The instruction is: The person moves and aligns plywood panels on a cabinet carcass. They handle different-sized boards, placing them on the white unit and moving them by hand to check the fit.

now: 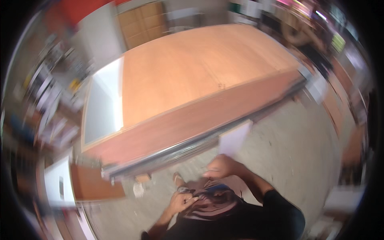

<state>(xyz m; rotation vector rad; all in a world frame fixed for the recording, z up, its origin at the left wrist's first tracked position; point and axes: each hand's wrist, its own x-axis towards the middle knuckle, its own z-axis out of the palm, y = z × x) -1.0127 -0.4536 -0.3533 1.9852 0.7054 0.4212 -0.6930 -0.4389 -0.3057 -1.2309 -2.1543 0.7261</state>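
My left hand (183, 201) is closed in front of my body, low in the view, close to the dark, patterned front of my clothing. Any small thing inside its curled fingers is hidden. My right hand (222, 166) is farther forward and to the right, also closed, with the arm bent. A pale white board (235, 138) shows just beyond its knuckles; blur hides whether the hand touches it. Ahead of both hands stands a large wooden worktop (192, 72) with an orange-brown surface and a reddish-brown near side.
A pale, glossy panel (104, 104) fills the worktop's left end. Along its near lower edge runs a long dark bar (200, 146). A brown board (96, 183) and a white panel (60, 182) are at lower left. Concrete floor (288, 152) shows at right; blurred clutter lines both sides.
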